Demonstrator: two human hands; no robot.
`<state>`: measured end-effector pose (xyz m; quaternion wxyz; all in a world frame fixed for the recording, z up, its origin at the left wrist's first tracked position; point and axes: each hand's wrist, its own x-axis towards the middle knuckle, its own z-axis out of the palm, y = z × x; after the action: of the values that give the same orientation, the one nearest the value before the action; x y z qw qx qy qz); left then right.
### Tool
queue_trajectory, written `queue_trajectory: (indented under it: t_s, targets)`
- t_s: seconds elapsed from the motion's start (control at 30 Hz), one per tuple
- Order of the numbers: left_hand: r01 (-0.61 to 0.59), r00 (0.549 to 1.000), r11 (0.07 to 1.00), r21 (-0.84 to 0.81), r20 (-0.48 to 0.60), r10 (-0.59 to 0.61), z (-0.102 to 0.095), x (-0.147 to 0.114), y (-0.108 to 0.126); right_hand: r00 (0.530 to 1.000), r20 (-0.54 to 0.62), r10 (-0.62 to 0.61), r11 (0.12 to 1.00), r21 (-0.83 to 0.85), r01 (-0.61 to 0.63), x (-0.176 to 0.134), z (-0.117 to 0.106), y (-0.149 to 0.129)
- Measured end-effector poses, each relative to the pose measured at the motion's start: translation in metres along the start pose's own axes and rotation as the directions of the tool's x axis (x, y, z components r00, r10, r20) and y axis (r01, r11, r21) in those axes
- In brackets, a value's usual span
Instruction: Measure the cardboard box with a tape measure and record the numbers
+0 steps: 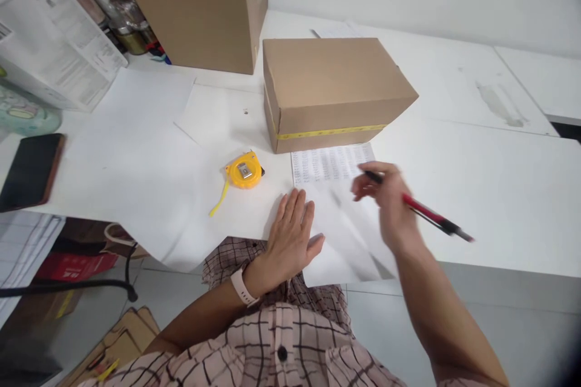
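My left hand (295, 227) lies flat with its fingers stretched out, at the left edge of a sheet of paper (327, 224). My right hand (388, 199) is raised over the sheet's right side, closed around a red and black pen (429, 211). Rows of small print or writing fill the sheet's upper part, too small to read. Behind the paper stands a closed brown cardboard box (336, 81) with a yellow band along its lower front. To the left of the box, a yellow tape measure (245, 170) rests on the table with a short end of its tape pulled out.
A dark phone (32, 170) lies at the table's left edge beside large white sheets (136, 133). Bigger cardboard boxes (195, 18) are stacked at the back left, next to a white printed carton (54, 42). The white table (499, 193) extends right, against a wall.
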<state>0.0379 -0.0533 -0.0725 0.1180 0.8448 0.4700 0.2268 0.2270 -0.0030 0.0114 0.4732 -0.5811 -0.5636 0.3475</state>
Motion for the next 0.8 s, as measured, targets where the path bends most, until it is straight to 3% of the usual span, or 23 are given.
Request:
queue_trajectory:
  t_s: [0.1,0.23,0.37,0.63,0.8]
  targets:
    - [-0.006,1.0,1.0,0.012,0.013,0.006,-0.003,0.003,-0.003,0.976,0.198,0.085,0.986,0.122,-0.111,0.01,0.047,0.004]
    - [-0.035,0.998,0.999,0.027,0.044,0.034,-0.009,0.01,-0.008,0.984,0.149,0.101,0.983,0.136,-0.122,0.02,0.084,0.031]
    - [-0.064,0.997,0.997,0.03,0.049,0.063,-0.013,0.011,-0.012,0.983,0.152,0.103,0.979,0.161,-0.127,0.02,0.085,0.047]
    - [-0.066,0.996,0.997,0.032,0.065,0.064,-0.014,0.009,-0.013,0.993,0.106,0.053,0.999,-0.008,-0.052,0.016,0.082,0.04]
    - [-0.068,0.996,0.998,0.01,0.056,0.068,-0.014,0.012,-0.015,0.996,0.085,0.029,0.999,-0.019,-0.027,0.014,0.086,0.042]
